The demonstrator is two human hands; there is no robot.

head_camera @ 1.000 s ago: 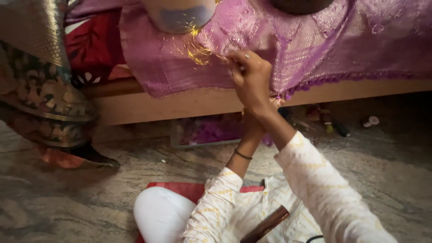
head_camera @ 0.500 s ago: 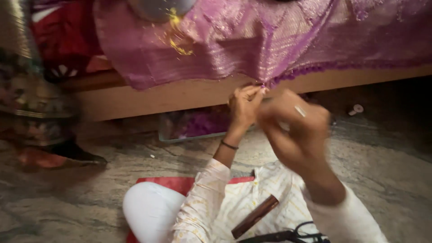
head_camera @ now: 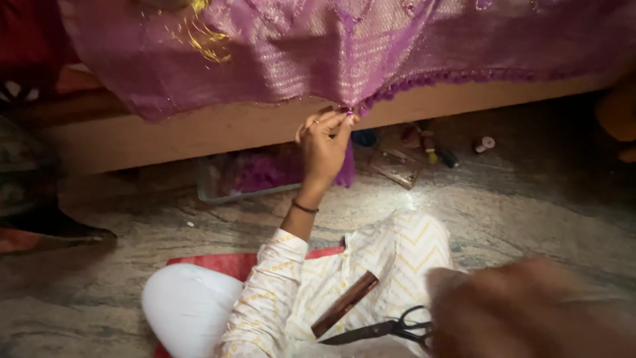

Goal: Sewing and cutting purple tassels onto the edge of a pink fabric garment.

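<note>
A purple woven cloth (head_camera: 344, 46) with a fine gold shimmer hangs over the edge of a low wooden bed, spreading across the whole top of the view. Its lower hem carries a darker purple fringe that sags to a point near the middle, where the left hand (head_camera: 324, 142) pinches it between raised fingertips. A loose tangle of yellow-gold thread (head_camera: 202, 36) lies on the cloth at upper left. Black-handled scissors (head_camera: 387, 329) rest flat on the person's lap, blades shut and pointing left, handles to the right, touching the blurred right hand (head_camera: 530, 311). Just above the scissors lies a slim brown stick (head_camera: 344, 303), tilted diagonally.
</note>
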